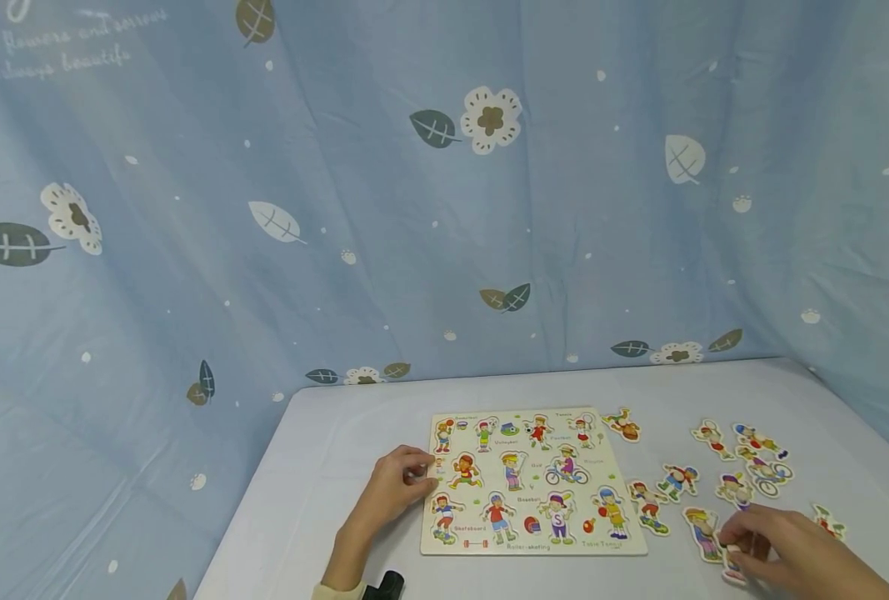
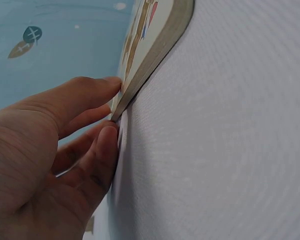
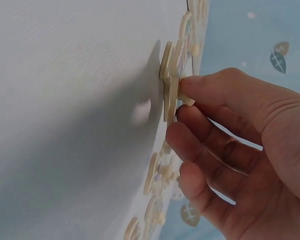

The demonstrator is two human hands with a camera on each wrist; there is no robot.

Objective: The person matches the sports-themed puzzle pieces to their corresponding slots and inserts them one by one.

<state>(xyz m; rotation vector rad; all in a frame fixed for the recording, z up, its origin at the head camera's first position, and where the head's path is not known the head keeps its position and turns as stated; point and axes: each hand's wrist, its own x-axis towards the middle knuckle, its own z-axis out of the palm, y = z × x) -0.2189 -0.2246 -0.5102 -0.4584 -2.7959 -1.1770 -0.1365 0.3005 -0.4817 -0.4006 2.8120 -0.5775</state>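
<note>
At the left edge of a wooden picture puzzle board (image 1: 526, 552), my left hand (image 1: 395, 485) holds the rim with thumb and bent fingers. The left wrist view shows those fingertips (image 2: 108, 142) close against the board's edge (image 2: 160, 45). My right hand (image 1: 785, 542) pinches a small figure-shaped puzzle piece (image 1: 734, 575) among the loose pieces at the right. In the right wrist view, thumb and index finger are on the knob of this piece (image 3: 174, 90); the fingers partly hide it. Just left of it lies a golfer-like piece (image 1: 702, 535).
Several loose figure pieces lie on the white table (image 1: 324, 467) right of the board, including a cyclist (image 1: 769, 475), a skateboarder (image 1: 649, 508) and one piece (image 1: 622, 424) near the board's upper right corner. A blue patterned curtain (image 1: 384, 250) hangs behind the table.
</note>
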